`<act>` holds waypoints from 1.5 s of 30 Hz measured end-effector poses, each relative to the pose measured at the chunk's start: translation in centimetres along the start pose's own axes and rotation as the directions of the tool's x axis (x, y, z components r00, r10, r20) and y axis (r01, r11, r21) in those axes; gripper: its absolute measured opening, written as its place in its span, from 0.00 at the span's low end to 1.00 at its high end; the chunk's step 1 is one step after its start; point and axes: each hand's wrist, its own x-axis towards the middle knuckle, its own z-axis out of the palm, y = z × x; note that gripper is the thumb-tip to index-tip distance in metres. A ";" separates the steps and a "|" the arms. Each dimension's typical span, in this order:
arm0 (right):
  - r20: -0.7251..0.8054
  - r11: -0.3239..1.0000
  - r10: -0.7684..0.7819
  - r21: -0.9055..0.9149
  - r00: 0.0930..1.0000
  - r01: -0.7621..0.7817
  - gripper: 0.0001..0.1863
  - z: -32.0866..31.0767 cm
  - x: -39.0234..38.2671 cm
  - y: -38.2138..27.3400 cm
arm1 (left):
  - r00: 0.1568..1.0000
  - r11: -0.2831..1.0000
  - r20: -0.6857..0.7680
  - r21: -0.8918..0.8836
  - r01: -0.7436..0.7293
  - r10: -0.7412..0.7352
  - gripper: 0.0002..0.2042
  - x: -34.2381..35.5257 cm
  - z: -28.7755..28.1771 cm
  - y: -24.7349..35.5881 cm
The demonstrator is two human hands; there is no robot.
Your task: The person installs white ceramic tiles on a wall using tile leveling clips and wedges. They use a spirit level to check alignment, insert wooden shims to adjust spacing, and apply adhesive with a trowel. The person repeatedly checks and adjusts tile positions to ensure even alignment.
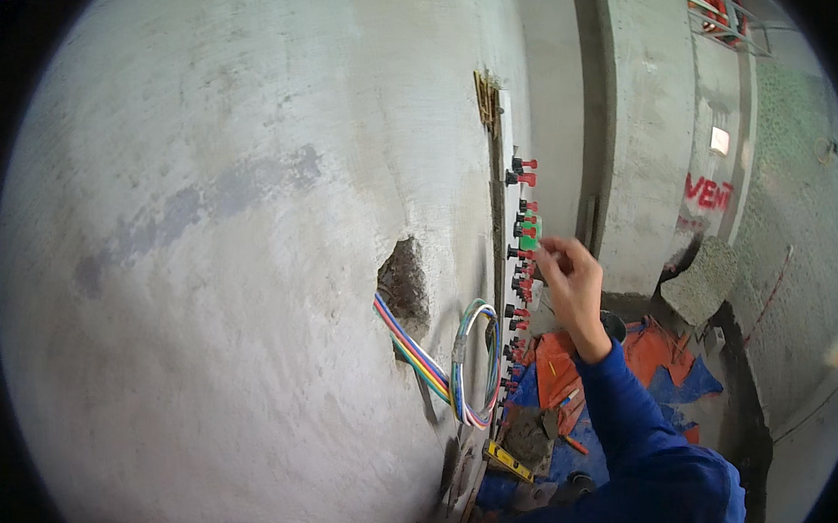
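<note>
My right hand (574,287) reaches up in a blue sleeve, its fingers curled and pinched at a small green plastic piece (530,230). The green piece sits among a row of red-and-black clamps (523,294), which look like tile levelling clips, along the edge of a pale panel (505,122) standing out from the wall. How far the fingertips wrap round the green piece is partly hidden. My left hand is out of view.
A rough grey wall (204,271) fills the left, with a broken hole (403,281) from which a coiled bundle of coloured wires (423,359) hangs. Below lie a yellow spirit level (510,462), an orange sheet (556,368) and a blue tarp (696,385). A cement slab (702,282) leans at right.
</note>
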 end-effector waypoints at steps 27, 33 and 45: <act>0.115 0.981 -0.187 -0.036 0.976 0.192 0.18 4.3 26.3 -2.7 | 0.955 0.985 -0.271 0.086 0.150 -0.122 0.17 3.7 3.9 -3.1; 0.118 0.935 -0.259 -0.217 0.959 0.279 0.16 3.2 23.2 -0.8 | 0.949 0.983 -0.291 0.092 0.157 -0.124 0.18 4.0 4.1 -3.2; 0.147 0.949 -0.263 -0.137 0.954 0.283 0.16 4.8 21.1 0.1 | 0.941 0.979 -0.316 0.117 0.166 -0.122 0.18 4.4 4.5 -3.1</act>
